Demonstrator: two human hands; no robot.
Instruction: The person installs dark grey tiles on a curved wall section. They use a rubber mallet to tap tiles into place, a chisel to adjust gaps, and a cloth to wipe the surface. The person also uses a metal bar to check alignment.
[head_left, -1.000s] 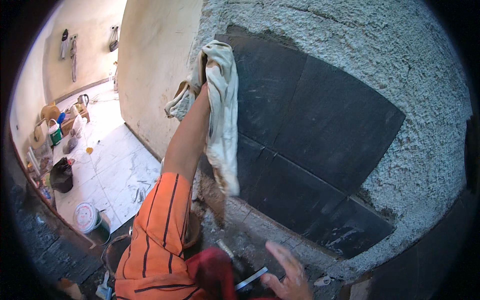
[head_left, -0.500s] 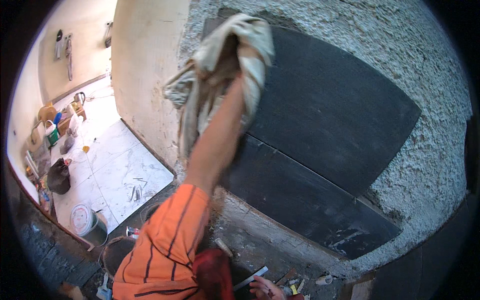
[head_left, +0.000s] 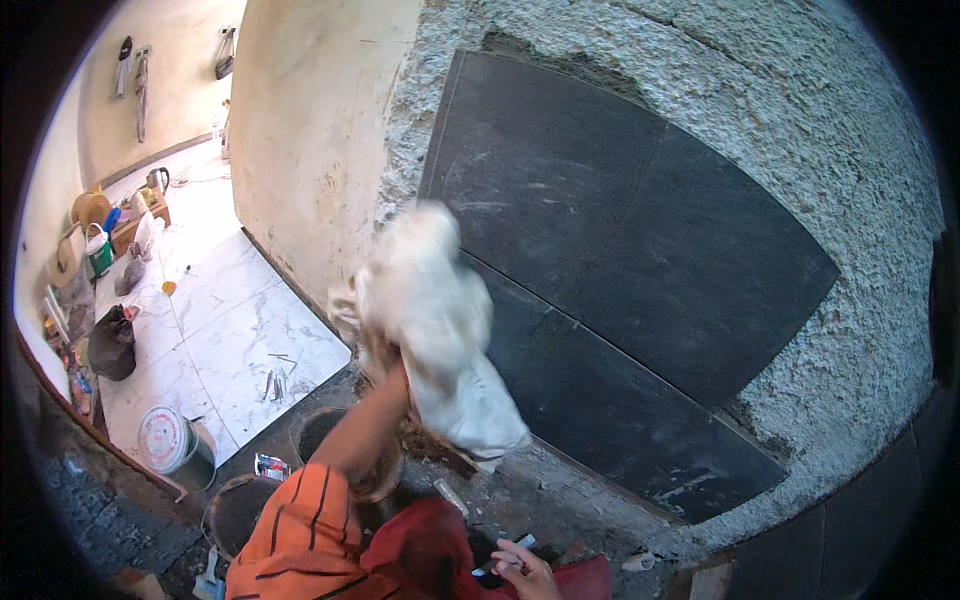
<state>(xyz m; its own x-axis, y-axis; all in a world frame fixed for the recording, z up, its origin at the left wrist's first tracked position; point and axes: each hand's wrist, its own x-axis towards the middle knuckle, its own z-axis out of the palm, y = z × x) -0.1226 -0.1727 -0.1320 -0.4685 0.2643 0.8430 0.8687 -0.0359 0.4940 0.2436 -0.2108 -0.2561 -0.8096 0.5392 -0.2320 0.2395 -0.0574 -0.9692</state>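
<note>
A crumpled off-white cloth [head_left: 425, 300], smeared by motion, hangs from my left hand [head_left: 385, 385], which is mostly hidden in its folds. My left arm in an orange striped sleeve reaches toward the wall. The cloth overlaps the left end of the lower dark tile [head_left: 600, 390]. Above it sits the upper dark tile [head_left: 640, 220], with pale smears near its left side. My right hand [head_left: 525, 572] is low by my red-clad knee, its fingers apart and slightly bent. A light strip lies close behind those fingers; I see no grip on it.
Rough grey plaster [head_left: 800, 130] surrounds the tiles. At left, a lidded bucket [head_left: 165, 440] stands by the marble-look floor [head_left: 250, 340], near a black bag [head_left: 112, 345]. Dark buckets [head_left: 238, 510] stand beside my left arm. Debris lies along the wall's foot.
My left hand has swept the cloth down from the upper tile's top left corner to the lower tile's left end. My right hand has shifted slightly.
</note>
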